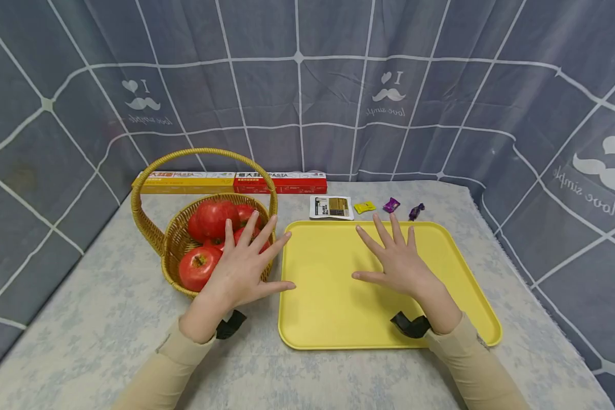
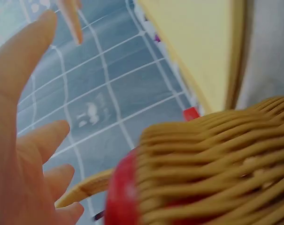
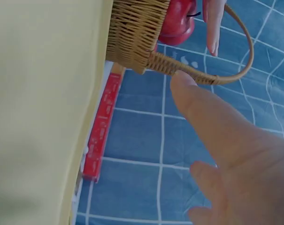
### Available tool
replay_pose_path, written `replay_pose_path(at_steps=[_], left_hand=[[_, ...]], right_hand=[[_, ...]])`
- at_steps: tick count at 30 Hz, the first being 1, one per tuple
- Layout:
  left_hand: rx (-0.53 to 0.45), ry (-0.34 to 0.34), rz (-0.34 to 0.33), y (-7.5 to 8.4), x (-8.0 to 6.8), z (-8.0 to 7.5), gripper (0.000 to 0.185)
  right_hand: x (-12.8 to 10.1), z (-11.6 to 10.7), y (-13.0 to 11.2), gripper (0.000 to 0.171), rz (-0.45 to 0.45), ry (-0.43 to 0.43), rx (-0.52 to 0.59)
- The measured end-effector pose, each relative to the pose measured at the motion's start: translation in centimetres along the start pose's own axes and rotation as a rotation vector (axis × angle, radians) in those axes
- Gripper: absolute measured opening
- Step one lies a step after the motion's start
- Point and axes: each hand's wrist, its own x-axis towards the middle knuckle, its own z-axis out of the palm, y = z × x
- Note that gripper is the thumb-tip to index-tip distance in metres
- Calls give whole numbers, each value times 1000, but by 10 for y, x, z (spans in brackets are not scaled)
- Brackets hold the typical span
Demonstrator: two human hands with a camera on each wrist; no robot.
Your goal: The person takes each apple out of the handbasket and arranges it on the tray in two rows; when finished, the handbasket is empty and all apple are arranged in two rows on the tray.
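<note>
My left hand (image 1: 243, 267), fingers spread wide, hovers over the right front part of a wicker basket (image 1: 171, 262) and holds nothing. Several red apples (image 1: 197, 267) lie in the basket, partly hidden behind that hand; its tall handle arches above them. My right hand (image 1: 402, 265) is spread above a yellow tray (image 1: 328, 319), also with nothing in it. In the left wrist view the basket's woven side (image 2: 217, 159) is close beside the left hand (image 2: 19, 126). The right wrist view has the right hand (image 3: 245, 145) near the tray's edge (image 3: 92, 108).
Behind the basket lie a yellow pasta box (image 1: 184, 185) and a red pasta box (image 1: 282, 183). Along the tray's far edge are a white packet (image 1: 331, 208), a yellow sweet (image 1: 365, 206), a purple sweet (image 1: 391, 205) and a dark wrapped sweet (image 1: 417, 212). A grey checked curtain (image 1: 328, 91) surrounds the table.
</note>
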Motion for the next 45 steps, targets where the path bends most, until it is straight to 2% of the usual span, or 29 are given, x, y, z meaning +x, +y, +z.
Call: replay_pose_path(at_steps=[4,7,12,17,20,24,28,31,33,36,39,40,42,45], left_hand=[[6,49,6,-2,-7,-16,90],[7,112,32,-7,-15,-27,88],[-52,292,65,-20,-33,-43,76],[-132,499,33,-38,-54,-49,69],[-170,605,-6,-51,-66,-46,66],[-224,744,-75,-65,-79,-34,63],[-327,891,-150,-74,-86,-20,59],[-408,999,-220,-76,-91,-11,49],[-481,1038,-299,-78,-94,-3,36],[-690,990,-477,-87,-103,9,26],[-943,857,-670,-98,-111,18,30],[-1020,801,-716,-102,-114,20,33],[-1120,701,-757,-108,-117,23,36],[-1180,570,-748,-112,-120,26,39]], right_hand=[[0,-5,-5,93,-48,-14,38],[2,-12,-10,91,-97,-15,92],[11,-27,-26,84,-201,-9,265],[27,-40,-48,79,-283,0,440],[39,-42,-61,77,-306,26,528],[56,-38,-77,73,-337,63,669],[72,-28,-91,69,-377,105,819],[83,-19,-100,65,-376,137,926],[90,-12,-105,62,-363,156,996],[98,-1,-113,59,-332,162,1074],[104,9,-119,58,-303,161,1103],[106,12,-121,58,-293,157,1106],[109,19,-123,59,-277,145,1106],[113,27,-127,60,-265,119,1103]])
